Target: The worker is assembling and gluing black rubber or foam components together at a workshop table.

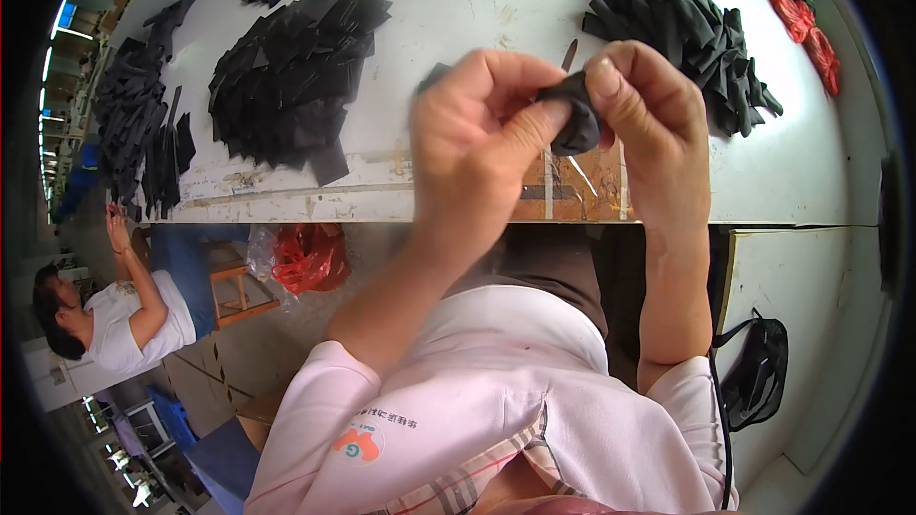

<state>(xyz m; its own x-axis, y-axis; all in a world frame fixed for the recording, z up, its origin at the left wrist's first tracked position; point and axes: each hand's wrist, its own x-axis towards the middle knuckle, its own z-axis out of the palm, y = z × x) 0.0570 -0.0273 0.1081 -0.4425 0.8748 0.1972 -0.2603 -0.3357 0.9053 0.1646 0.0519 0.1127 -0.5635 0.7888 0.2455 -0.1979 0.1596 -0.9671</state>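
Between my two hands, above the front edge of the white table, is a small folded piece of black fabric (pixel 576 122). My left hand (pixel 482 129) pinches its left side with thumb and fingers. On the other side my right hand (pixel 649 100) grips it between thumb and curled forefinger. Part of the fabric is covered by my fingers. A dark pointed tool (pixel 571 53) sticks up behind it, its lower part hidden. Under my hands, a thin white strip (pixel 581 175) lies on the brown worn patch of the tabletop.
Heaps of black fabric pieces lie on the table: a wide pile (pixel 286 76) left of centre, another (pixel 134 105) farther left, and one (pixel 677 19) at right. Red plastic bags (pixel 809 38) sit far right. A person (pixel 143 315) works at the left; a black bag (pixel 757 372) hangs lower right.
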